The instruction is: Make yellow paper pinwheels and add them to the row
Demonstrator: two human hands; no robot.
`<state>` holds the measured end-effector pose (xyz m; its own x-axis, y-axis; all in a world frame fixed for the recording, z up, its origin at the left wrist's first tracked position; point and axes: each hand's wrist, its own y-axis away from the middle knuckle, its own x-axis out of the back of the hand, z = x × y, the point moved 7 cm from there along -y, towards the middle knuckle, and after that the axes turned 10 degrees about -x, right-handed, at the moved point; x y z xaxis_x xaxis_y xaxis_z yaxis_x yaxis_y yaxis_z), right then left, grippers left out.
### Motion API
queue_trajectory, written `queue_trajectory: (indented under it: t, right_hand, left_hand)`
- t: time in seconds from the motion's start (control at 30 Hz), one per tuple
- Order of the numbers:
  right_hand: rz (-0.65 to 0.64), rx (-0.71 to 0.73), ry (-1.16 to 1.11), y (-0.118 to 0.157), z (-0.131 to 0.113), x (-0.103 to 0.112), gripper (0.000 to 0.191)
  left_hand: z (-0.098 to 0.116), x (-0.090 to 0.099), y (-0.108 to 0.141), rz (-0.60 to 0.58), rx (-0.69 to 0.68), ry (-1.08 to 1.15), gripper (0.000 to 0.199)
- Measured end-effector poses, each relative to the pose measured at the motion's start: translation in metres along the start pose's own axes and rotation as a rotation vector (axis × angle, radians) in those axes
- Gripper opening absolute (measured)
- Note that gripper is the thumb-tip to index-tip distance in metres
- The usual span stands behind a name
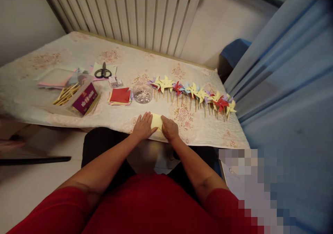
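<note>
A small yellow sheet of paper [156, 120] lies at the table's near edge between my two hands. My left hand [142, 126] rests flat at its left side, fingers stretched out and the thumb over the paper's lower part. On the other side, my right hand [170, 128] is closed with its fingers curled at the paper's right edge; the fingertips are partly hidden. Just beyond the hands stands a clear round dish [142, 94] of small shiny pieces. A stack of cut coloured paper squares [120, 96], red on top, sits to its left.
Finished paper pinwheels [201, 94] on sticks lie in a row at the right. Leftward are a plastic box [85, 97] of wooden sticks, scissors [103, 71] on paper sheets, and small white boxes [115, 82]. A radiator [130, 15] stands behind; a blue curtain [288, 88] hangs right.
</note>
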<state>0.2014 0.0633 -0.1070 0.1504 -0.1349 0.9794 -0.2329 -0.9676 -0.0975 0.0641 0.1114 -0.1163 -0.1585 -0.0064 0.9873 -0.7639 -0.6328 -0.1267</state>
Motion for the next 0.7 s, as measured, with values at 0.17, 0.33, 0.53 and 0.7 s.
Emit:
queue_trajectory:
  t: [0.17,0.33,0.53,0.7]
  right_hand:
    - [0.039,-0.060,-0.081,-0.0023,0.0046,0.0055,0.043]
    - [0.049,-0.099,-0.121,-0.0035,0.0056,0.0085,0.040]
    - [0.059,-0.097,-0.117,-0.0033,0.0044,0.0047,0.042]
    - [0.056,-0.037,-0.112,-0.0018,0.0033,0.0027,0.047]
  left_hand:
    - [-0.0008,-0.0028,-0.0009,-0.020,0.001,0.002,0.078]
    - [-0.0005,-0.0008,-0.0007,-0.034,0.009,0.012,0.078]
    - [0.0003,0.0006,-0.0008,-0.047,0.008,0.013,0.078]
    - [-0.0011,-0.0008,-0.0012,-0.050,0.005,0.024,0.079]
